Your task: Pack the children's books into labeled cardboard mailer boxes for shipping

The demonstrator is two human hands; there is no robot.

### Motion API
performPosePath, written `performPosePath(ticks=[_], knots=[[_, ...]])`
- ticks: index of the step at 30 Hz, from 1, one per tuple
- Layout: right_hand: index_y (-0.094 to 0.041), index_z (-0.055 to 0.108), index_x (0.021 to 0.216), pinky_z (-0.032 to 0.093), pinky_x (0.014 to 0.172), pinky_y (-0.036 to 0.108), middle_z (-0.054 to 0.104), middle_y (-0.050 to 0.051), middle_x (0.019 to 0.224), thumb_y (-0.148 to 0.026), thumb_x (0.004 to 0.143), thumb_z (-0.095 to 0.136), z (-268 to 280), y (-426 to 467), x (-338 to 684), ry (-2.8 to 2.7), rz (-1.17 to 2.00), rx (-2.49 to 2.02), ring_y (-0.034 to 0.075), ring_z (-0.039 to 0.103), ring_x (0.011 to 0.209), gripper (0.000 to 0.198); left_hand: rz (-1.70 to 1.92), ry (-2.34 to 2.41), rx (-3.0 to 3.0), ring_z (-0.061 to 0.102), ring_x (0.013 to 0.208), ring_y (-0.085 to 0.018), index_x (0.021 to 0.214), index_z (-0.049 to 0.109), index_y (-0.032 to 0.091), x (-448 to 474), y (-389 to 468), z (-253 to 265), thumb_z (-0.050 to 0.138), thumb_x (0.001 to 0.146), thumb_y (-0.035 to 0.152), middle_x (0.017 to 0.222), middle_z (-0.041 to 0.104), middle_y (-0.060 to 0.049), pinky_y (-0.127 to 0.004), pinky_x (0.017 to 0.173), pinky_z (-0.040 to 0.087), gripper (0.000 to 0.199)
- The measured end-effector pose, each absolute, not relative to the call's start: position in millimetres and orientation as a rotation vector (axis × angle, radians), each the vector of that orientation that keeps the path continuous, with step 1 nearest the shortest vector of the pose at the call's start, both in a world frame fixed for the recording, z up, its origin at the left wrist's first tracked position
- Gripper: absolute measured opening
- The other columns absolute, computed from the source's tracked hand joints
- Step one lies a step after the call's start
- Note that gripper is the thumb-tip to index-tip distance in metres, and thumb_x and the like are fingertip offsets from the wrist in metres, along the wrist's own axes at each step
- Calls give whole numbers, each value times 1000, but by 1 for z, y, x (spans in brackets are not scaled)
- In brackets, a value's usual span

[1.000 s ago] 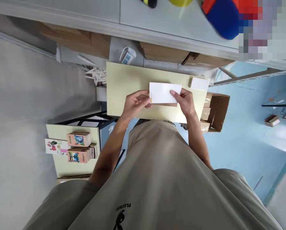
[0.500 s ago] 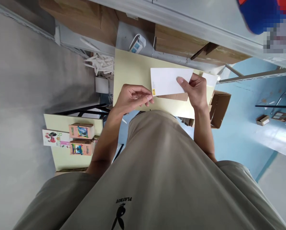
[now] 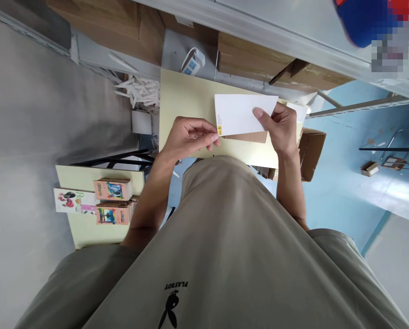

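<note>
A white rectangular card (image 3: 240,112) with a small yellow logo and fine print at its left edge is held above the pale yellow table (image 3: 183,93). My right hand (image 3: 283,125) grips its right end, thumb flat on top and fingers beneath. At the lower left corner, the thumb and forefinger of my left hand (image 3: 193,136) are closed together and meet the card; the other fingers curl loosely. Partly hidden below the card lies a flat brown cardboard piece (image 3: 247,137). Whether the card is one sheet or several layers I cannot tell.
Behind the table are a power strip (image 3: 193,64) and large cardboard boxes (image 3: 252,59). White scraps (image 3: 140,91) are heaped at its left. A side table (image 3: 87,233) bears stacked orange-covered booklets (image 3: 113,189). An open carton (image 3: 312,155) stands at the right.
The view has shifted slightly, so the surroundings appear a little further left. Both hands keep their places on the card, whose tilt has barely changed.
</note>
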State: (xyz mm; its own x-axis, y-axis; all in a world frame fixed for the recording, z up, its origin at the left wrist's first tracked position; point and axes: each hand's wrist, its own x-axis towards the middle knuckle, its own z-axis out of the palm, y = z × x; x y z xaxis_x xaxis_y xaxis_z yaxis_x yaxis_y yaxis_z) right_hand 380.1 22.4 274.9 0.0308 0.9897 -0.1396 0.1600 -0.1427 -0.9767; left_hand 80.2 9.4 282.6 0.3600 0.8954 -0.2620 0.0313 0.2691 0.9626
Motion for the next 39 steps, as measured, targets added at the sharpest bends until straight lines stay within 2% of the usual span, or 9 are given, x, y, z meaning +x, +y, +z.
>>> performPosePath(ticks=[3,7,11,14,17,19,24,33,39], knots=[[-27,80,97,72,82,37,71,-1,91,-65,99,98,276,20,386,-1247,1214,-1457,22,77,100,42,768,1025,1133,77,63,-20,86,83,21,86,8,284,101,91,56,76,80,-7,-37,63,68,39],[-26,81,98,71,81,36,72,0,91,-74,99,93,268,20,390,-1299,1208,-1441,21,76,95,50,801,979,1150,73,60,-16,82,79,21,94,5,286,98,92,54,74,78,-4,-33,61,66,40],[-24,83,109,71,80,36,77,3,96,-80,101,88,241,16,381,-1428,1201,-1530,22,78,94,57,839,997,1227,74,61,-16,83,77,22,102,0,281,95,95,57,72,76,-2,-31,61,65,42],[-24,83,117,71,83,39,80,6,104,-73,102,90,233,1,368,-1542,1094,-1650,22,77,92,52,847,1029,1307,76,64,-17,87,79,22,107,-4,275,91,98,57,76,79,-2,-30,62,65,39],[-26,83,111,71,86,40,80,7,110,-62,115,76,252,-23,356,-1601,1013,-1585,21,77,96,37,814,1062,1387,78,67,-16,90,82,21,109,-7,271,87,100,52,80,83,-4,-27,61,61,33],[-27,82,108,71,84,39,79,6,108,-57,118,71,272,-38,350,-1622,1022,-1501,21,77,96,33,782,1073,1428,79,69,-16,91,84,20,110,-9,270,84,100,48,82,85,-4,-25,59,58,29],[-27,82,109,68,78,38,79,5,104,-52,111,82,293,-51,341,-1722,1059,-1449,20,73,88,25,730,1086,1505,81,76,-17,95,85,21,110,-16,264,82,97,43,85,86,-4,-24,63,58,23],[-26,77,101,63,81,38,79,5,101,-37,111,75,275,-49,322,-1782,1095,-1547,20,73,86,15,648,1111,1543,79,79,-18,96,83,22,98,-21,251,77,96,40,88,85,-4,-27,67,61,19],[-26,73,99,61,76,36,79,4,101,-40,108,71,274,-54,304,-1613,1233,-1560,19,72,87,16,549,1422,1553,81,84,-23,93,79,23,54,-10,185,74,93,31,90,85,-3,-34,82,65,9]])
